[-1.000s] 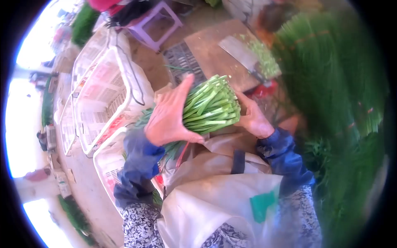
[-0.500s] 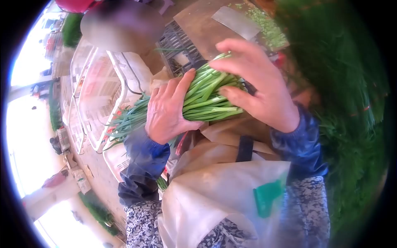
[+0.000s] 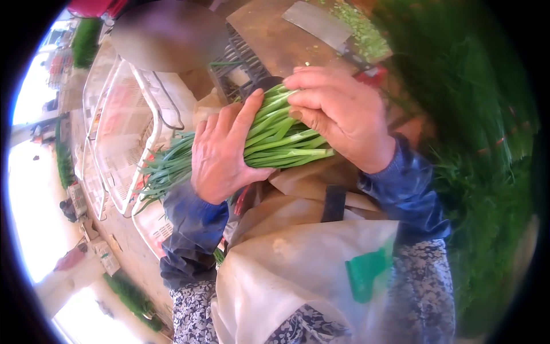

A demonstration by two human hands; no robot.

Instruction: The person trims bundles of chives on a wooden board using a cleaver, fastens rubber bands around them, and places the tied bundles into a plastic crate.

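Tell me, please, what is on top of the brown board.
On the brown board, a flat grey blade lies beside small green pieces. The right hand, at the green bunch, covers part of the board's near edge; what lies under the blade is hidden.

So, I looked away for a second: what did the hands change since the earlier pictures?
The right hand moved from beside the cut ends to over them, fingers and thumb now at the upper stalks. The left hand, spread wide at first, closed around the bunch. The blade stayed lying on the board.
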